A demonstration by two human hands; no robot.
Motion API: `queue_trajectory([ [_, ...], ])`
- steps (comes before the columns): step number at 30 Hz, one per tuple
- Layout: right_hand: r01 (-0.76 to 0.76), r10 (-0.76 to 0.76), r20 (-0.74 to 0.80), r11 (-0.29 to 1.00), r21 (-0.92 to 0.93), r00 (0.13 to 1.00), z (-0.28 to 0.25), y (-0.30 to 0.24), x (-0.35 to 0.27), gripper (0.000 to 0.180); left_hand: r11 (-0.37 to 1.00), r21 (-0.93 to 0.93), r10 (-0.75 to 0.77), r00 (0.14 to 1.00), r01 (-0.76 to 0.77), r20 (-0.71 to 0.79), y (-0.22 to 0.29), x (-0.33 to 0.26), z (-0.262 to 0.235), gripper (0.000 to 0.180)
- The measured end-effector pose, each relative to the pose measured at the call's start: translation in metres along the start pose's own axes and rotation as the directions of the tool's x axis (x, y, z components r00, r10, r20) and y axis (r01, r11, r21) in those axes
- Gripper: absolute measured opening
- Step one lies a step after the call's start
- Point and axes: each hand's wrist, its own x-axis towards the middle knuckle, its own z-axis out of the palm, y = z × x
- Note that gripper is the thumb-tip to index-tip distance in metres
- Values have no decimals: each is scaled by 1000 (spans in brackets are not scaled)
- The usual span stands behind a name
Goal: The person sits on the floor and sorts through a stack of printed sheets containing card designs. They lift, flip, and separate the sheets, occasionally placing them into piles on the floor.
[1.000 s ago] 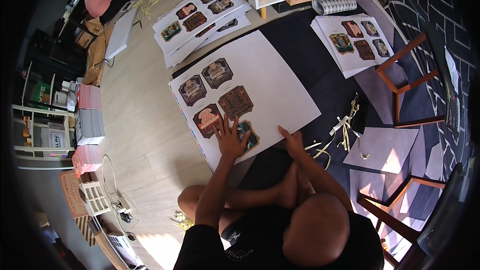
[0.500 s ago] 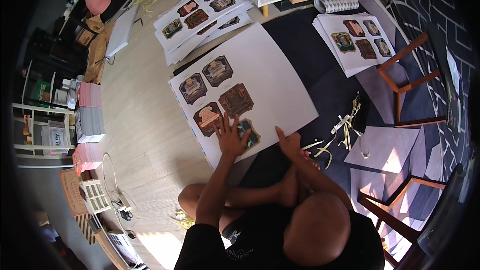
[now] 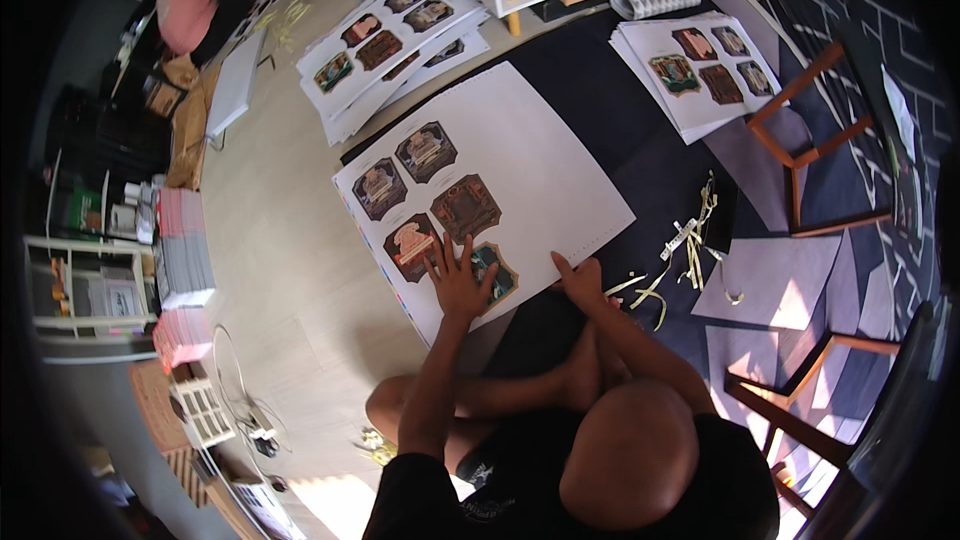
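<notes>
A large white printed sheet [image 3: 545, 170] lies in front of me on a dark mat. Several dark, ornate label-shaped pictures run along its left part. My left hand [image 3: 460, 285] rests flat on it with fingers spread, over the lower edges of a reddish-brown label [image 3: 411, 245] and a green label [image 3: 497, 278]. At the sheet's near edge, to the right, my right hand [image 3: 583, 280] has its thumb on top of the paper and its other fingers curled at the edge; their tips are hidden.
Printed sheets are stacked at the far left [image 3: 400, 35] and far right [image 3: 695, 115]. Yellow strips [image 3: 690, 255] lie on the dark mat [image 3: 570, 90] at right, near wooden frames [image 3: 797, 162]. Paper stacks [image 3: 185, 250] stand at left. Another person [image 3: 190, 5] works at the far left.
The whole view has shifted slightly. Both my hands keep nearly the same places on the sheet. At the far left, the other person's arm has moved a little.
</notes>
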Motion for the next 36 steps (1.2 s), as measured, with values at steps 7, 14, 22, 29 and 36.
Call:
queue_trajectory([
  [7, 292, -302, -73, 949, -123, 951, 14, -1, -16, 45, 1000, 10, -14, 1000, 14, 13, -7, -7, 1, 77],
  [14, 161, -140, 79, 841, -516, 987, 9, -9, -28, 41, 1000, 5, -19, 1000, 19, 22, -7, -6, -1, 76],
  [22, -52, 59, 25, 978, -201, 998, -3, 5, -10, 35, 1000, 0, -12, 1000, 12, 10, -3, -9, -1, 76],
  [29, 397, -395, 49, 895, -206, 917, 11, -6, -24, 26, 1000, 4, -12, 1000, 12, -2, -8, -10, -4, 75],
  [36, -386, 202, 352, 701, 600, 914, 3, -26, -13, 49, 1000, -10, -6, 1000, 6, -6, -15, -11, -4, 75],
])
